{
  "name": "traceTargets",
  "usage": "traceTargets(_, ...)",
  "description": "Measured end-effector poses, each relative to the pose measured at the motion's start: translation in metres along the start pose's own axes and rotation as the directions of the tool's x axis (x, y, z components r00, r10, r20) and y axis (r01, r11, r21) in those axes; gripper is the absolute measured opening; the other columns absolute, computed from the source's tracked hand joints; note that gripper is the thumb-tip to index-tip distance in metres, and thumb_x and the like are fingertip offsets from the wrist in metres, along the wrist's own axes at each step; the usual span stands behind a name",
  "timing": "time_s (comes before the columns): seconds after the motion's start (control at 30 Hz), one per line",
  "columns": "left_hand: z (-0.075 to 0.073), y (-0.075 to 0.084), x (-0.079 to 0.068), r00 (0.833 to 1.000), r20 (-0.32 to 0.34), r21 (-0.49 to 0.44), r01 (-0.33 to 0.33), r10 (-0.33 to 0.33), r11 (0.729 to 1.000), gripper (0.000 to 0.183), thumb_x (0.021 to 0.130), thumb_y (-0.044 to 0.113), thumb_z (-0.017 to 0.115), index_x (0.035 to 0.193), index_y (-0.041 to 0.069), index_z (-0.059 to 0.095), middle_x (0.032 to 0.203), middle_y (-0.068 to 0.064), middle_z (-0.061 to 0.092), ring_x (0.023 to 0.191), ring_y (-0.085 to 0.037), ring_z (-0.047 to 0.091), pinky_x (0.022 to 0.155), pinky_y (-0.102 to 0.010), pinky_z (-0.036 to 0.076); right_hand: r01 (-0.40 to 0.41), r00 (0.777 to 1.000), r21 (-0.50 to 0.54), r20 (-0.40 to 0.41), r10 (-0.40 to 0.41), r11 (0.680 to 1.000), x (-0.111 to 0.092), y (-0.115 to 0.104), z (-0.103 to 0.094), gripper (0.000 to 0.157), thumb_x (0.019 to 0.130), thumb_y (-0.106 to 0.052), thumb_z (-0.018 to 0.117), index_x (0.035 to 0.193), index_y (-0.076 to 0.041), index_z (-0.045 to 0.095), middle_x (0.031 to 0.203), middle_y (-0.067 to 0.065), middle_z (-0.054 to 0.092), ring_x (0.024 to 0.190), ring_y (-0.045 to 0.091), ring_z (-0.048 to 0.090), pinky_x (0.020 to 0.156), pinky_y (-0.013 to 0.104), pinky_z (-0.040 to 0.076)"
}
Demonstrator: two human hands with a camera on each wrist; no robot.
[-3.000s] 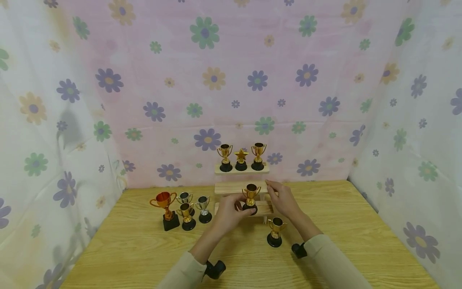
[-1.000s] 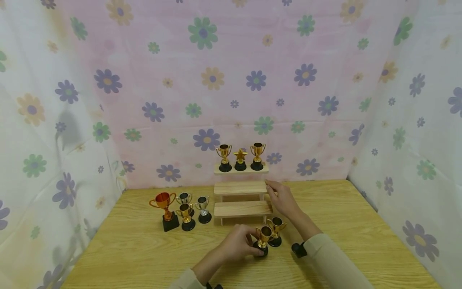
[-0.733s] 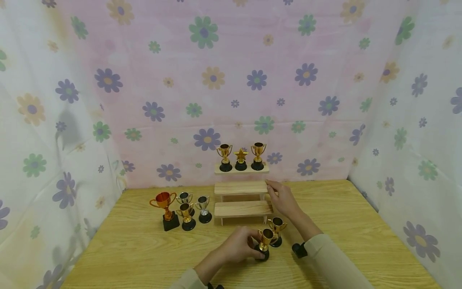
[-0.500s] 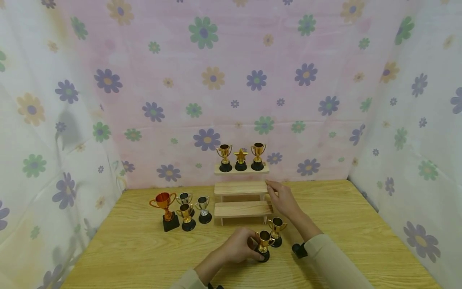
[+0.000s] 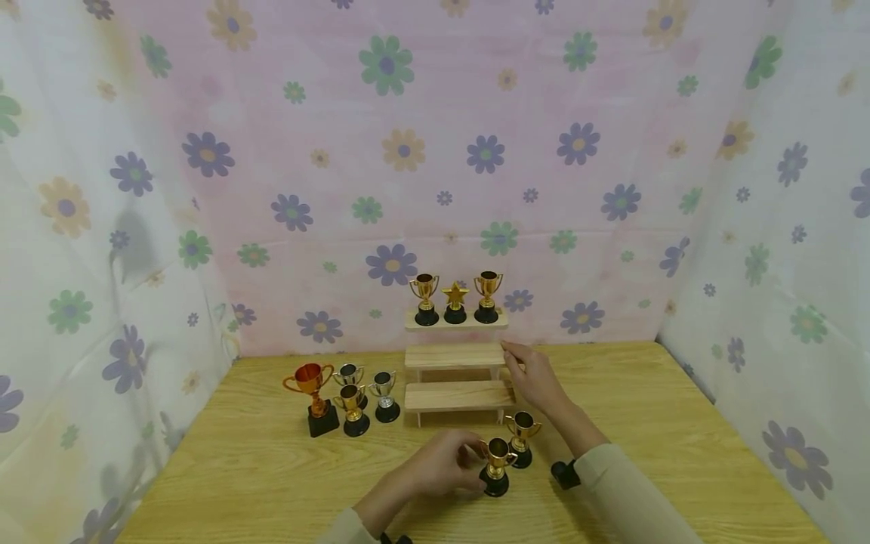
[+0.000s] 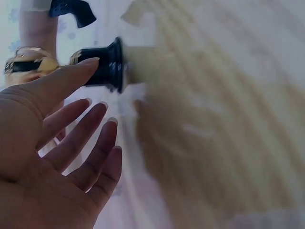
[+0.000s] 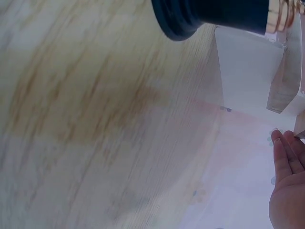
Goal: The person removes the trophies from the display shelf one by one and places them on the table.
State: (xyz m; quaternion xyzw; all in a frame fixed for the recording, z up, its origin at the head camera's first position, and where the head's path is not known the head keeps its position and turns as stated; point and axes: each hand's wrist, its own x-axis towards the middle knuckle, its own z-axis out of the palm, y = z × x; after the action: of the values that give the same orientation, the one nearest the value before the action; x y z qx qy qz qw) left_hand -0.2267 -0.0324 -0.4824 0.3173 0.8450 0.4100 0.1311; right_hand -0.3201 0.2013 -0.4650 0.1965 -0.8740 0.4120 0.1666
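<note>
In the head view, a small gold trophy cup (image 5: 498,457) on a black base stands on the table's front part. My left hand (image 5: 442,465) is beside it, fingers loosened. The left wrist view shows these fingers spread apart, with the thumb near the trophy's black base (image 6: 102,67). A second gold trophy cup (image 5: 522,434) stands just behind it to the right. My right hand (image 5: 537,378) touches the right end of the three-tier wooden display stand (image 5: 451,354), its fingers (image 7: 281,157) straight in the right wrist view. On the top tier are two gold cups and a star trophy (image 5: 455,298).
Left of the stand are a larger orange-red cup (image 5: 310,385), a gold cup (image 5: 353,404) and two silver cups, the nearer silver cup (image 5: 384,389) closest to the stand. Flowered cloth (image 5: 435,151) encloses the wooden table (image 5: 272,483) at the back and sides.
My left hand has carried the gold cup from the stand's lower tier to the front of the table, set it down and let go. My right hand has stayed at the stand.
</note>
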Motion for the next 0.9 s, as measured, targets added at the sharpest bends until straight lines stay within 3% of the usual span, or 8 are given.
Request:
traceTargets(0.23,-0.026,0.005,-0.006,0.999,-0.022,0.089,-0.028,0.030,0.996,0.029,0.089,0.016,0.082,0.116,0.008,0.074,0.113,-0.006,0.073,0.089,-0.012,0.065,0.078,-0.024,0.053,-0.007,1.000,-0.005,-0.003,0.007,1.000,0.000,0.002,0.000,0.038,0.109,-0.015,0.050,0.141,0.002,0.058,0.140,0.023,0.060,0.119,0.040,0.064,0.093,0.053,0.054)
traceTargets(0.4,-0.047,0.007,-0.011,0.988,-0.127,0.166,-0.061,0.082,0.984,0.025,0.095,0.021,0.076,0.115,0.007,0.074,0.113,-0.008,0.073,0.093,-0.021,0.066,0.081,-0.033,0.054,0.013,1.000,-0.010,-0.008,-0.013,1.000,0.001,0.003,0.001,0.037,0.109,-0.014,0.050,0.140,0.003,0.059,0.139,0.024,0.060,0.118,0.039,0.065,0.089,0.051,0.056)
traceTargets(0.57,-0.073,0.014,-0.015,0.957,-0.269,0.221,-0.043,0.103,0.974,0.028,0.097,0.023,0.073,0.120,0.006,0.072,0.116,-0.009,0.071,0.095,-0.026,0.066,0.078,-0.038,0.054,0.017,1.000,-0.006,-0.007,-0.017,1.000,0.000,0.002,0.000,0.037,0.108,-0.015,0.051,0.140,0.003,0.059,0.138,0.024,0.061,0.117,0.039,0.065,0.093,0.053,0.054)
traceTargets(0.67,-0.089,0.017,-0.014,0.929,-0.360,0.230,-0.005,0.090,0.973,0.031,0.096,0.023,0.074,0.122,0.007,0.071,0.117,-0.009,0.070,0.094,-0.025,0.065,0.075,-0.037,0.053,0.023,1.000,-0.012,-0.009,-0.023,1.000,0.000,0.002,0.000,0.037,0.108,-0.014,0.051,0.139,0.004,0.059,0.137,0.024,0.061,0.117,0.040,0.065,0.094,0.054,0.054)
traceTargets(0.8,-0.106,0.022,-0.011,0.892,-0.451,0.158,0.042,0.034,0.986,0.040,0.095,0.021,0.076,0.130,0.006,0.065,0.124,-0.013,0.066,0.100,-0.031,0.063,0.081,-0.042,0.054,0.015,1.000,-0.009,-0.010,-0.015,1.000,0.001,0.002,0.000,0.037,0.108,-0.014,0.051,0.140,0.004,0.059,0.138,0.024,0.061,0.118,0.039,0.065,0.095,0.054,0.054)
traceTargets(0.9,-0.117,0.023,-0.009,0.875,-0.483,0.109,0.056,0.004,0.992,0.050,0.094,0.021,0.077,0.138,0.005,0.059,0.131,-0.016,0.061,0.107,-0.034,0.061,0.086,-0.045,0.054,0.004,1.000,-0.008,0.001,-0.004,1.000,0.000,0.002,0.000,0.037,0.108,-0.014,0.051,0.140,0.003,0.059,0.138,0.024,0.061,0.119,0.039,0.065,0.095,0.053,0.054)
